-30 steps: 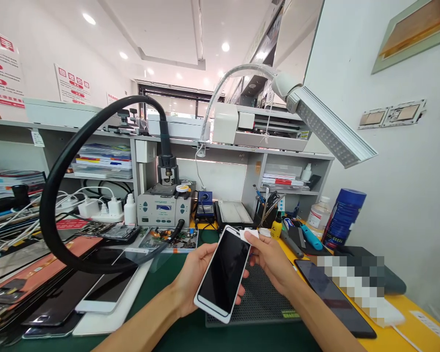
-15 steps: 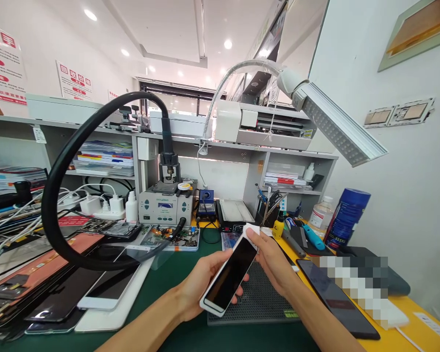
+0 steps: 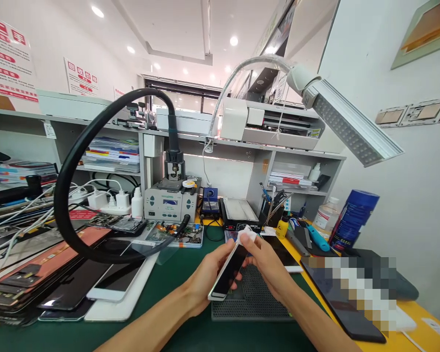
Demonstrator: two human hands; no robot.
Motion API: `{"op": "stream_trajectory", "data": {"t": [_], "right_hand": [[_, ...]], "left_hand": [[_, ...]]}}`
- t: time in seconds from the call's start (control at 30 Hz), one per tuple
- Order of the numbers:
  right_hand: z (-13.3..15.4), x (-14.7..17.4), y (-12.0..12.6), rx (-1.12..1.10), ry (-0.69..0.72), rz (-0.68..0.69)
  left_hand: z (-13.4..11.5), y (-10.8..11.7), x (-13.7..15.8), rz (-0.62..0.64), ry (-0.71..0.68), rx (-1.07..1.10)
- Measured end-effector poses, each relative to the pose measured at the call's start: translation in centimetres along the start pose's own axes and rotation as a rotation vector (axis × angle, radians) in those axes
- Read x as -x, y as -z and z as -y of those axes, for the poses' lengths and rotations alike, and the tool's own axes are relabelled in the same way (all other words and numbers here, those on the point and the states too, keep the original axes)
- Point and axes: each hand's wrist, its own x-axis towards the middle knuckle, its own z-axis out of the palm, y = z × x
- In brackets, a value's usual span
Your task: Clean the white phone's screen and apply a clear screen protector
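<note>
Left hand: curled round a person's phone, the left hand supporting its side, fingertips showing at the opposite edge.
Right hand: the right hand pinches a white tissue, thumb pressing it to the phone's far end.
Phone: aloft and tilted over the left edge of the dark mat on the green worktop; screen dark.
Done: phone in hand, tissue on its far end; seemingly mid-job.
Left: the near stretch of screen lies bare of tissue; how much work remains cannot be told.
</note>
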Motion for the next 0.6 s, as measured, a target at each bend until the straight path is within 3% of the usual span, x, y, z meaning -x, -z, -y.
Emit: {"op": "stream_trajectory", "data": {"t": [0.17, 0.37, 0.6], "right_hand": [[-1.1, 0.1, -1.2, 0.002, -0.081, 0.100], [-2.7, 0.4, -2.2, 0.126, 0.057, 0.180], [-2.5, 1.1, -2.8, 0.104, 0.049, 0.198]], "left_hand": [[-0.2, 0.0, -0.1, 0.013, -0.036, 0.079], [-0.4, 0.3, -0.4, -0.025, -0.080, 0.216], [-0.5, 0.0, -0.4, -0.116, -0.092, 0.273]]}}
